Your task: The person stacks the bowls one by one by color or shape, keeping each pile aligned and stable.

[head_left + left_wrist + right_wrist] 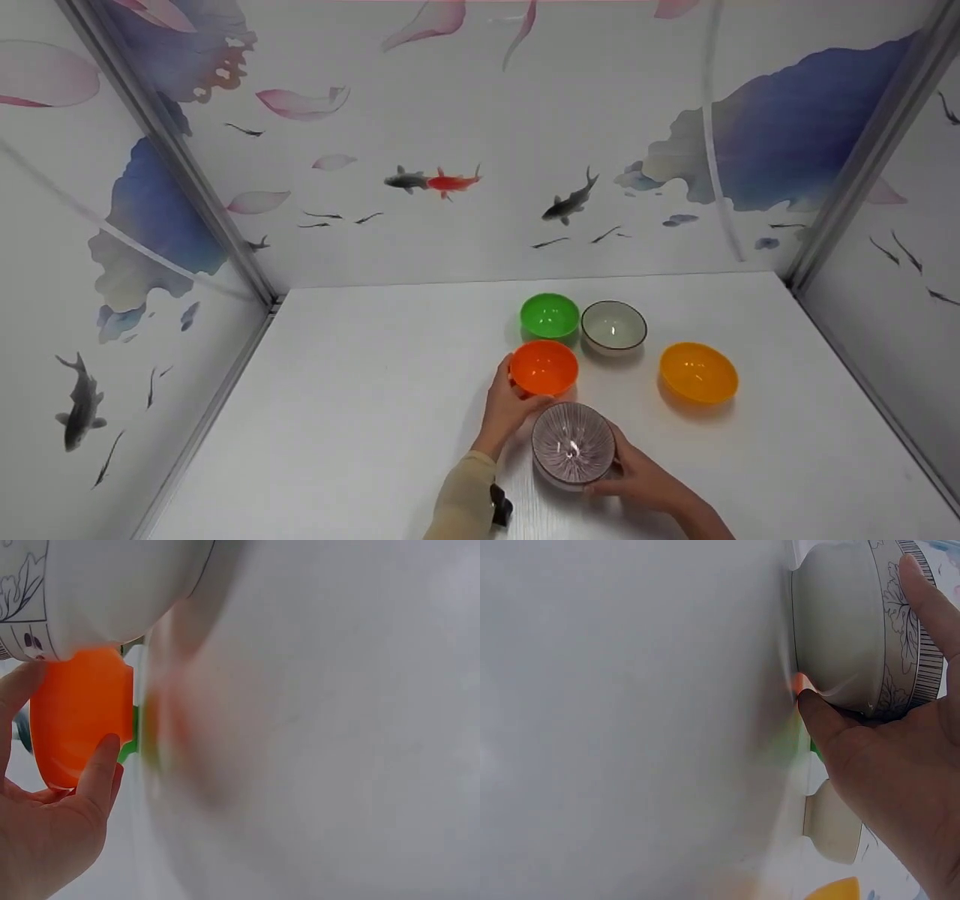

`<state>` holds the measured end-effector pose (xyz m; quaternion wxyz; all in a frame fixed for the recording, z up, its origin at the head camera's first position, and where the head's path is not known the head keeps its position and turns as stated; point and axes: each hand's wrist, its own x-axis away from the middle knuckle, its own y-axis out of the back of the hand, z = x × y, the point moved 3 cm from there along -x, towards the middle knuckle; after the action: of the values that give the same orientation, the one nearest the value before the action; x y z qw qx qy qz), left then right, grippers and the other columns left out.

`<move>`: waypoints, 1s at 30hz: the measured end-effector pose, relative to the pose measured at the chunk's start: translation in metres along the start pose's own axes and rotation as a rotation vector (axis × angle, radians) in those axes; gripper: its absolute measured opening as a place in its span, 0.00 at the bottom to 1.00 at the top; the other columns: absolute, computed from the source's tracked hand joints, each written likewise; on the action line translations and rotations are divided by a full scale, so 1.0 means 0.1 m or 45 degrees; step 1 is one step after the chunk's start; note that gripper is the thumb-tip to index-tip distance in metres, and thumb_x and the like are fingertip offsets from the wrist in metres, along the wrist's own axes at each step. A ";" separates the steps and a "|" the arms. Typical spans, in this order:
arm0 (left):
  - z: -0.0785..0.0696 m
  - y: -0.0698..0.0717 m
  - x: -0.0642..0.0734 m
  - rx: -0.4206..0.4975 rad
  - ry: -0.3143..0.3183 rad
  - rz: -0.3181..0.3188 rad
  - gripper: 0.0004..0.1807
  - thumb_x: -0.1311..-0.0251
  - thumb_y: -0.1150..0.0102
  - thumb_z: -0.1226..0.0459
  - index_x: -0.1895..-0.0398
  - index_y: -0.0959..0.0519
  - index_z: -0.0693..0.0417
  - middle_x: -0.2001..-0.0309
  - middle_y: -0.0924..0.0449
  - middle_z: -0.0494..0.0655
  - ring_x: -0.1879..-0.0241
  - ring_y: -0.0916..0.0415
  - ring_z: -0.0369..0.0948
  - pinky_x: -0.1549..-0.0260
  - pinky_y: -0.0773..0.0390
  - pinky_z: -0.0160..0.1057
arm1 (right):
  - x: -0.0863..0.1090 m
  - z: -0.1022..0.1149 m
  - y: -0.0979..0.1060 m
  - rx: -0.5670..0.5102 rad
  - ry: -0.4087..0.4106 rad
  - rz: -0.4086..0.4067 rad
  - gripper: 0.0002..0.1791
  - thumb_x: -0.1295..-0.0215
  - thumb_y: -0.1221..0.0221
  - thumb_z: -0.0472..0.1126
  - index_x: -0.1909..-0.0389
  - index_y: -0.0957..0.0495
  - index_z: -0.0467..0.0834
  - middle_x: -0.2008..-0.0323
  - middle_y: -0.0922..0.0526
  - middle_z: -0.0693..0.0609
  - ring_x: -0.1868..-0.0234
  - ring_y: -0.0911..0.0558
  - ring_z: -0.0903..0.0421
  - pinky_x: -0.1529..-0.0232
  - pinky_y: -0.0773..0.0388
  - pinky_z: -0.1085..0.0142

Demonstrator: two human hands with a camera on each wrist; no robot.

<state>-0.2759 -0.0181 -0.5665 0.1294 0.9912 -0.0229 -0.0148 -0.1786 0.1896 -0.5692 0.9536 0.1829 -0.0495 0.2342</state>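
Note:
My left hand [504, 411] grips an orange bowl [544, 369], fingers around its left side and thumb toward its front. In the left wrist view the orange bowl [79, 716] is upright, its base close over the white tabletop. Just in front of it is a larger bowl [574, 444] with a purple-grey streaked inside. My right hand [637, 474] holds that streaked bowl from the right, thumb near its front. The right wrist view shows its pale outside [836, 622] with a dark leaf pattern and striped rim band; one fingertip is low by its base.
Behind the orange bowl stands a green bowl [550, 316], beside a whitish bowl [613, 328] with a dark rim. A yellow-orange bowl [698, 373] sits farther right. White panels printed with fish and petals [480, 135] enclose the white table [360, 390] at back and sides.

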 end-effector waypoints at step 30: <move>-0.09 0.13 0.04 0.048 0.040 0.005 0.55 0.50 0.24 0.63 0.22 0.49 0.60 0.25 0.41 0.62 0.31 0.32 0.58 0.35 0.24 0.50 | 0.00 -0.03 0.00 -0.022 0.032 0.009 0.64 0.46 0.27 0.45 0.22 0.65 0.35 0.23 0.53 0.31 0.23 0.46 0.34 0.24 0.45 0.43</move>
<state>-0.2718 -0.0282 -0.5543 0.1109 0.9936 -0.0230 0.0015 -0.1787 0.1907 -0.5723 0.9548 0.1714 -0.0402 0.2395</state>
